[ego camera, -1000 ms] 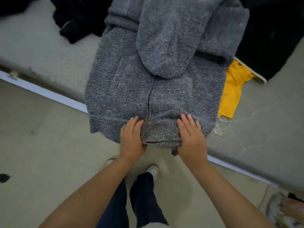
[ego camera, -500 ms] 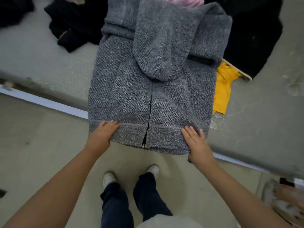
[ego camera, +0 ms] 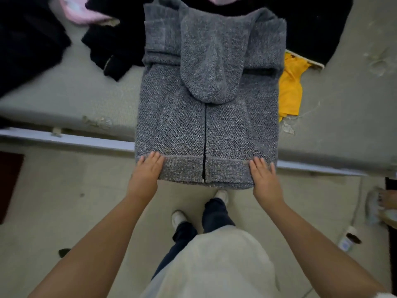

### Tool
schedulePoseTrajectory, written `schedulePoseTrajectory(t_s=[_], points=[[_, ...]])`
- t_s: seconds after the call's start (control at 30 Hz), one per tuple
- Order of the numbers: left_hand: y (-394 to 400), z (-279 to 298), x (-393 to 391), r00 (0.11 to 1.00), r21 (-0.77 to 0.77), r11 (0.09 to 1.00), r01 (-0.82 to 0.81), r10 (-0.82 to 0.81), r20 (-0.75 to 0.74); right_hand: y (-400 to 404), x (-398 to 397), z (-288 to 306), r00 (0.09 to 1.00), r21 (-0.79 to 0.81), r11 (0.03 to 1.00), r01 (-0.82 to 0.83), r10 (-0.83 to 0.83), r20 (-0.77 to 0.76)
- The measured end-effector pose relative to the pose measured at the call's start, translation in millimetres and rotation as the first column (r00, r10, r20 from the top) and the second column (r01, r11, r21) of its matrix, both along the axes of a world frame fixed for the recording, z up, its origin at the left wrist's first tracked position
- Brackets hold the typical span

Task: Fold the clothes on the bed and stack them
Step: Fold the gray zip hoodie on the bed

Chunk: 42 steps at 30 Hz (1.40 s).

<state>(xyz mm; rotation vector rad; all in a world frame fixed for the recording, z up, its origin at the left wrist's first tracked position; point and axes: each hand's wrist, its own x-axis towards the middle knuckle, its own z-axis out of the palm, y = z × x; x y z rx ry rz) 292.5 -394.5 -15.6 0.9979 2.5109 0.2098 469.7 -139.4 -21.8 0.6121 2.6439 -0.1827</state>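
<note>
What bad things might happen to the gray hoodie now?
The gray hoodie's hem hangs past the bed edge under the left hand and right hand, so it might slide to the floor. Folding it up could also drag the yellow garment tucked beside it, or shift the hood.

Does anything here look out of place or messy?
The grey hoodie hangs its hem over the bed edge, a yellow garment pokes out from under its right side, and black clothes lie unfolded behind.
</note>
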Motion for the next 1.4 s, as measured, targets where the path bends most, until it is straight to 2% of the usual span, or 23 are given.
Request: schedulePoseTrajectory(t_s=[0.07,0.13,0.23,0.27,0.4,0.57,0.67,0.77,0.87,1.0,1.1,1.2,1.3,1.37,1.4], points=[[16,9,-17,0.998,0.055,0.997,-0.050,0.052,-0.032,15,-18,11,1.000,0.076,0.997,0.018,-0.017,-0.014],[35,20,-45,0.996,-0.017,0.999,-0.041,0.039,-0.085,35,-47,27,1.000,0.188,0.982,-0.006,0.000,0.032],[68,34,-90,0.977,-0.155,0.988,-0.020,-0.014,-0.212,70,-99,48,0.989,0.330,0.932,-0.148,0.140,0.047],[80,41,-106,0.968,-0.207,0.978,-0.008,-0.044,-0.248,84,-116,54,0.987,0.350,0.923,-0.158,0.156,0.034],[137,68,-179,0.935,-0.311,0.950,0.037,-0.142,-0.325,136,-192,72,0.976,0.394,0.894,-0.212,0.172,0.135],[205,93,-280,0.879,-0.377,0.920,0.111,-0.268,-0.395,218,-282,91,0.952,0.375,0.875,-0.305,0.282,0.117],[242,92,-325,0.881,-0.434,0.889,0.143,-0.314,-0.354,262,-329,92,0.911,0.302,0.861,-0.409,0.369,0.183],[275,80,-362,0.879,-0.467,0.872,0.147,-0.332,-0.343,292,-366,81,0.890,0.267,0.855,-0.446,0.390,0.238],[307,64,-390,0.879,-0.520,0.845,0.126,-0.339,-0.337,315,-396,67,0.855,0.265,0.843,-0.468,0.357,0.375],[340,37,-419,0.862,-0.587,0.789,0.181,-0.414,-0.291,341,-423,43,0.879,0.272,0.903,-0.332,0.192,0.436],[347,24,-440,0.854,-0.625,0.754,0.201,-0.448,-0.265,356,-433,31,0.930,0.275,0.942,-0.194,0.087,0.357],[347,19,-446,0.887,-0.564,0.818,0.113,-0.340,-0.314,358,-444,36,0.990,0.264,0.964,0.021,-0.057,0.132],[347,14,-422,0.904,-0.264,0.954,0.143,-0.234,-0.357,328,-448,39,0.975,0.223,0.975,0.002,0.048,-0.219],[339,2,-390,0.873,0.033,0.962,0.269,-0.230,-0.430,294,-432,38,0.892,0.195,0.981,-0.003,0.091,-0.443],[333,-2,-373,0.867,0.105,0.941,0.323,-0.250,-0.431,280,-420,34,0.868,0.206,0.978,0.019,0.086,-0.489]])
